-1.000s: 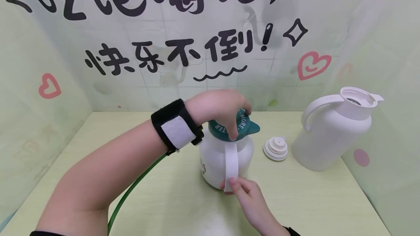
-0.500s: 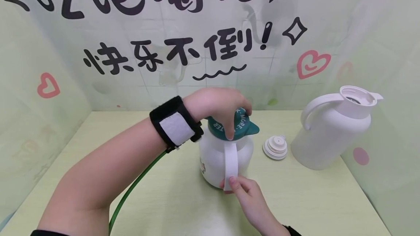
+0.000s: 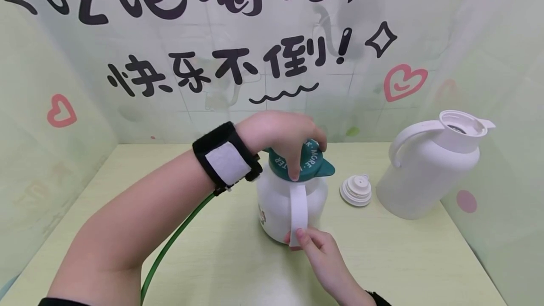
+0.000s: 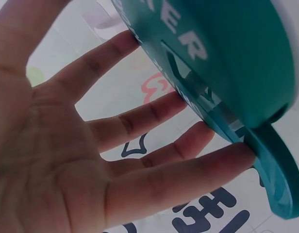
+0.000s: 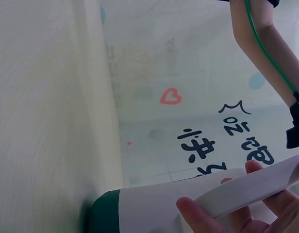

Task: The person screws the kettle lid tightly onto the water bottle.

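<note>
Pale yellow tbl is carrying 3 things: wht pot w/ teal lid standing nr ctr, wht stopper lying to its R, wht jug standing just R of stopper.

place: small tabletop booth | back: lettered sheet | sides: printed side sheets | base: pale table

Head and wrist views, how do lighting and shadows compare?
Head view: brighter, with sheen on the table and soft shadow beside the white pot; left wrist: dimmer, some letters on the teal lid legible; right wrist: also dim, dark shadow beside the teal base.
</note>
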Motion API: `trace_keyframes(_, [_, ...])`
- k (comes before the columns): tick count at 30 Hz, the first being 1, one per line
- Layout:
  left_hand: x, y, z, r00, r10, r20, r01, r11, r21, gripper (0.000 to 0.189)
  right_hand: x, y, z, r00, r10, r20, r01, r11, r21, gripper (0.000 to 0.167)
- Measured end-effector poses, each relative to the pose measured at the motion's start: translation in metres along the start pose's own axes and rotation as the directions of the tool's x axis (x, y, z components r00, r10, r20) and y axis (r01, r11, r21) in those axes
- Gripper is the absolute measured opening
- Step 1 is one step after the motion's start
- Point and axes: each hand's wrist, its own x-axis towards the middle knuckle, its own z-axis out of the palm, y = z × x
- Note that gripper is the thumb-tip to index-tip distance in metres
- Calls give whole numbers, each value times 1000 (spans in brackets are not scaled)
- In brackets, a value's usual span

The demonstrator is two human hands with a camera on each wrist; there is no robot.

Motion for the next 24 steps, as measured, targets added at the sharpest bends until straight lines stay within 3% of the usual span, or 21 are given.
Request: trace_keyframes(24, [0, -6, -3, 996, 57, 64, -57, 998, 6, 73, 2, 1, -1, 1000, 14, 20, -14, 1000, 2, 31])
